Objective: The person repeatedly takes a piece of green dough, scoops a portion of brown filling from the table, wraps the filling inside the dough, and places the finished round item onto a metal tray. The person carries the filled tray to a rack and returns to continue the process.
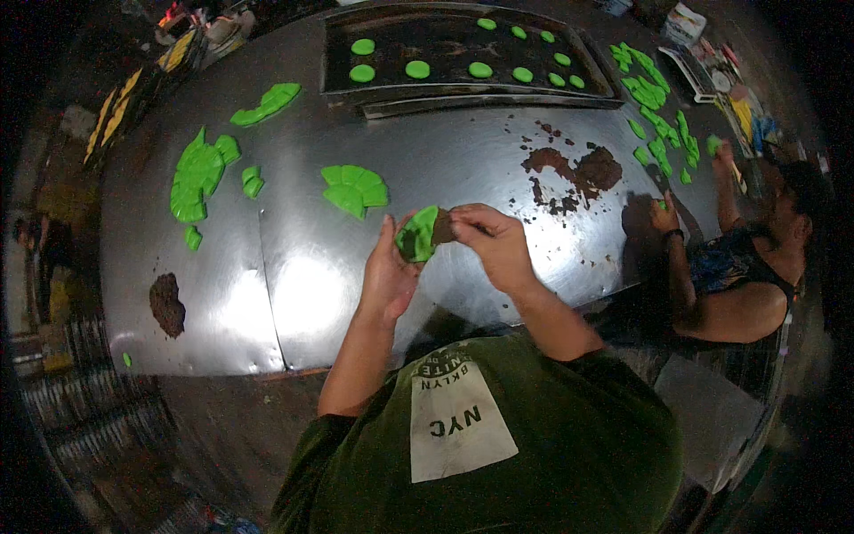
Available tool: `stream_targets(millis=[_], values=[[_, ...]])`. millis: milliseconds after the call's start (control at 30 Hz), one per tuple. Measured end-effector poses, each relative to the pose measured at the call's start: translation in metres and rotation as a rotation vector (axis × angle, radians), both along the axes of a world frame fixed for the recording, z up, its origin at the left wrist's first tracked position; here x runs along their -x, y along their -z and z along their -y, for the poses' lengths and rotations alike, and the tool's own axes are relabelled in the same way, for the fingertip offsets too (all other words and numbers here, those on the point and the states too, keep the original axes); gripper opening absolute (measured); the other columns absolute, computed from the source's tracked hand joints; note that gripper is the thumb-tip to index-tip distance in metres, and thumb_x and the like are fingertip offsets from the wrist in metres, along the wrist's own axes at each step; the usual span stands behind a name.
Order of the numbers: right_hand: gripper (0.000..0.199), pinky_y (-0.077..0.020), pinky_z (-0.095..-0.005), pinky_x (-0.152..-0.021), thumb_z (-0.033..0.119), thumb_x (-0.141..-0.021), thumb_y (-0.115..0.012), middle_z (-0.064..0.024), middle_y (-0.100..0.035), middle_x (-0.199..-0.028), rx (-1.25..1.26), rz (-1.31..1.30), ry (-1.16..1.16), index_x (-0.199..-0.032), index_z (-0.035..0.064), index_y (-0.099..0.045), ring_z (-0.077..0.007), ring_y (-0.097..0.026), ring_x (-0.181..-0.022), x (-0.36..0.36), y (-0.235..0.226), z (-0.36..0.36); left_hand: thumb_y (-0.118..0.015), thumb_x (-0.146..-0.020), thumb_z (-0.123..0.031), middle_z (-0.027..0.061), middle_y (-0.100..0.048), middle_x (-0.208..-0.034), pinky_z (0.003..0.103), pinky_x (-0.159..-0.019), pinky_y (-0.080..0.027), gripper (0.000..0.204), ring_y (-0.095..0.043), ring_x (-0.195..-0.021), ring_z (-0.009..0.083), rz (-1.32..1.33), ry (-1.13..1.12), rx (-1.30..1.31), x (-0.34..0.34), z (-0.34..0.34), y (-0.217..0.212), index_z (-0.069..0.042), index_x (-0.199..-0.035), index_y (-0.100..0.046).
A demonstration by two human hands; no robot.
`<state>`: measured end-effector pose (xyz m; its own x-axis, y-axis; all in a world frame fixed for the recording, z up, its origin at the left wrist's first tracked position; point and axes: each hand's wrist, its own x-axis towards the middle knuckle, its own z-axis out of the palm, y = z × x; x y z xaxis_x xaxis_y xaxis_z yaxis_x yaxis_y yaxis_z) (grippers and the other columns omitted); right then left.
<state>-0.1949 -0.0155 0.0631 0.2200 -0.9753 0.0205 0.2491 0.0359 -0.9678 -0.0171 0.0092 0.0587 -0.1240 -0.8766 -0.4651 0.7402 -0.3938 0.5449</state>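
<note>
My left hand (389, 276) cups a bright green dough piece (424, 224), which is curved like a shallow bowl. A dark brown patch shows inside the dough. Fingers of my right hand (495, 247) pinch a brown crumbly lump (442, 227) at the dough's right edge. Just beyond my left hand, a fan-shaped group of green dough pieces (356, 189) lies on the metal table (427, 151). Brown crumbs and clumps (598, 169) are scattered to the right of my hands.
At the back stands a dark baking tray (489, 101) with several green dough discs. More green dough (197, 176) and a brown lump (166, 307) lie at left. A co-worker (743, 303) at right handles green dough beside further pieces (654, 93).
</note>
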Motion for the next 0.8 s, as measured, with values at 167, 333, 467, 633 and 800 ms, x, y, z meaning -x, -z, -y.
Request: stream_targets(millis=[167, 333, 467, 633, 800], values=[[0.017, -0.0524, -0.0354, -0.083, -0.002, -0.082, -0.067, -0.0146, -0.068, -0.101, 0.726, -0.73, 0.102, -0.099, -0.0017, -0.069, -0.0281, -0.066, -0.092, -0.029, -0.012, -0.029, -0.049, -0.102, -0.025, 0.0124, -0.057, -0.125, 0.036, -0.099, -0.045, 0.043, -0.055, -0.115, 0.0208, 0.202, 0.018, 0.081, 0.01, -0.018, -0.018, 0.002, -0.136, -0.044], [0.021, -0.0506, -0.0296, -0.082, 0.004, -0.089, -0.065, -0.0071, -0.066, -0.103, 0.015, -0.277, 0.085, -0.11, -0.0012, -0.065, -0.0159, -0.062, -0.091, 0.002, -0.001, -0.011, -0.047, -0.103, -0.02, 0.0136, -0.057, -0.127, 0.035, -0.097, -0.047, 0.04, -0.058, -0.114, 0.0208, 0.273, 0.002, 0.109, 0.011, -0.018, -0.019, 0.002, -0.136, -0.044], [0.02, -0.0502, -0.028, -0.08, 0.007, -0.091, -0.064, -0.0023, -0.065, -0.1, -0.078, -0.261, -0.172, -0.11, -0.0007, -0.064, -0.0108, -0.059, -0.087, 0.023, 0.002, 0.037, -0.044, -0.103, -0.018, 0.0145, -0.055, -0.131, 0.035, -0.1, -0.045, 0.039, -0.056, -0.117, 0.0219, 0.296, -0.008, 0.182, 0.026, -0.005, -0.015, 0.002, -0.137, -0.043], [0.012, -0.0524, -0.0385, -0.073, 0.005, -0.083, -0.066, -0.0153, -0.061, -0.091, 0.757, -0.649, -0.177, -0.094, 0.0034, -0.067, -0.033, -0.062, -0.081, 0.006, -0.001, 0.039, -0.043, -0.103, -0.017, 0.0153, -0.052, -0.135, 0.038, -0.105, -0.042, 0.042, -0.053, -0.121, 0.0236, -0.07, -0.175, 0.063, 0.035, 0.03, -0.006, 0.0, -0.141, -0.038], [0.022, -0.0503, -0.032, -0.07, 0.011, -0.084, -0.07, -0.013, -0.06, -0.091, 0.396, -0.497, 0.105, -0.102, 0.0, -0.066, -0.022, -0.061, -0.077, 0.017, -0.012, 0.08, -0.041, -0.104, -0.019, 0.0147, -0.051, -0.136, 0.039, -0.106, -0.041, 0.044, -0.052, -0.122, 0.0247, -0.061, -0.072, 0.089, 0.028, 0.057, -0.008, 0.0, -0.143, -0.037]])
